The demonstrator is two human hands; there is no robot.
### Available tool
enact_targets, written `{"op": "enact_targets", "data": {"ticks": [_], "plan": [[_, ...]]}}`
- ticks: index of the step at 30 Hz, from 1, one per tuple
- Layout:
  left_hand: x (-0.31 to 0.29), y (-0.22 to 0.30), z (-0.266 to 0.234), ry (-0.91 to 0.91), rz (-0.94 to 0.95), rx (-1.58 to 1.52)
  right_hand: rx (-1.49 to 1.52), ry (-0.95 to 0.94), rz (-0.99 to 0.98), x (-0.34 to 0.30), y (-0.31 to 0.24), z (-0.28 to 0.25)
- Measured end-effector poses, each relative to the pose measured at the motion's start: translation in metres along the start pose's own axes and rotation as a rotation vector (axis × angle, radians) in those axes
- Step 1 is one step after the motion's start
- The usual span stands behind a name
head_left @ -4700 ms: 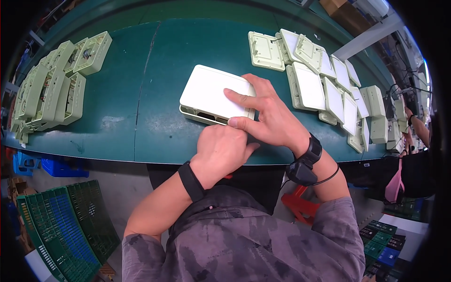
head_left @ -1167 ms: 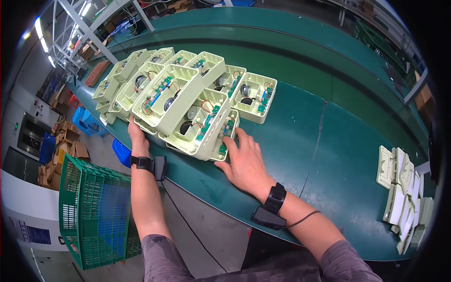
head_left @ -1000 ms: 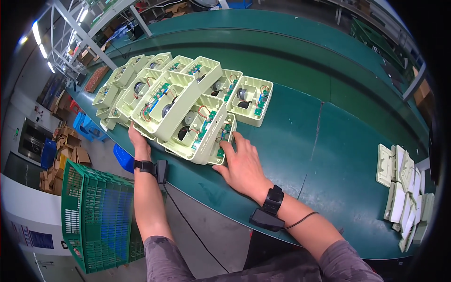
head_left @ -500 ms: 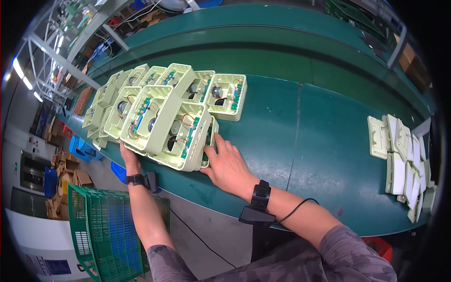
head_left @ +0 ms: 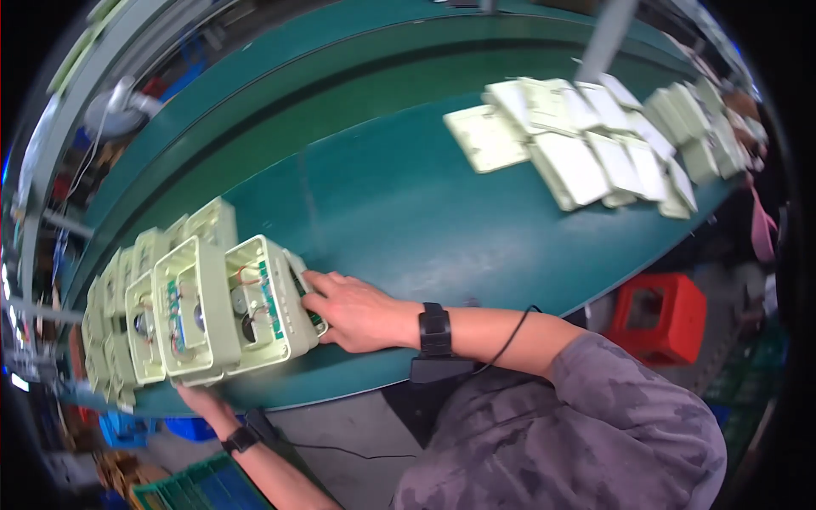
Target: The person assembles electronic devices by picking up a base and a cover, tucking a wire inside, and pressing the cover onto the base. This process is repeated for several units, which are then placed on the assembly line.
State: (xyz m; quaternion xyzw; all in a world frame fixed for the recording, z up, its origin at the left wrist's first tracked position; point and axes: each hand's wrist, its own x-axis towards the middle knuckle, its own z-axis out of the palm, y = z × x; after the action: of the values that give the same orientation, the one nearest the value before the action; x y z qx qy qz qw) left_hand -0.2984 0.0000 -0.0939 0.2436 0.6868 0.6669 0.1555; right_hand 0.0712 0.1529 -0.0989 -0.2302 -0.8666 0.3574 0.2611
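Cream plastic housings with open fronts crowd the left of the green bench. Inside them are green circuit boards, wires and round dark parts. My right hand (head_left: 361,313) grips the right edge of a tilted housing (head_left: 319,293) at the end of the row, its fingers bent over the rim. Just left of that stands another open housing (head_left: 255,302). A raised housing (head_left: 194,310) leans beside it, at the near edge. My left hand (head_left: 202,403) reaches up under this raised housing's near end, and its fingers are hidden there.
Flat cream covers (head_left: 571,170) lie in a loose pile at the far right, with more stacked beyond. A red stool (head_left: 656,319) stands below the bench at right, a green crate (head_left: 191,484) at lower left. A cable runs from my right wrist strap (head_left: 435,330).
My view has swung to the right, bringing the cover pile and the red stool further into sight. Both hands keep their places at the housings.
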Motion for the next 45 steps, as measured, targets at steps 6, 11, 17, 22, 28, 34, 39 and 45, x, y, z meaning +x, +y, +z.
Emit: {"op": "enact_targets", "data": {"ticks": [6,11,17,22,28,34,39,45], "plan": [[0.008,-0.028,-0.004,-0.054,-0.051,-0.127,-0.067,0.03,0.092,-0.013,-0.025,-0.004],[-0.01,-0.006,0.01,-0.091,-0.089,-0.145,-0.07,0.022,0.142,-0.015,-0.041,-0.014],[-0.012,0.003,0.033,-0.115,-0.055,-0.154,-0.019,0.202,0.026,-0.028,-0.032,-0.012],[-0.014,0.012,0.013,-0.148,-0.144,-0.261,-0.173,0.113,0.096,-0.032,-0.059,-0.034],[-0.076,0.069,0.03,0.282,0.276,0.069,-0.218,0.303,0.194,-0.037,-0.1,-0.077],[-0.16,0.108,0.074,-0.097,1.058,0.295,-0.345,0.367,-0.297,0.021,-0.163,-0.066],[-0.181,0.104,0.102,-0.319,1.122,0.491,-0.47,0.237,-0.253,0.046,-0.16,-0.055],[-0.194,0.11,0.131,-0.27,1.276,0.657,-0.343,0.366,-0.247,0.014,-0.154,-0.088]]}}
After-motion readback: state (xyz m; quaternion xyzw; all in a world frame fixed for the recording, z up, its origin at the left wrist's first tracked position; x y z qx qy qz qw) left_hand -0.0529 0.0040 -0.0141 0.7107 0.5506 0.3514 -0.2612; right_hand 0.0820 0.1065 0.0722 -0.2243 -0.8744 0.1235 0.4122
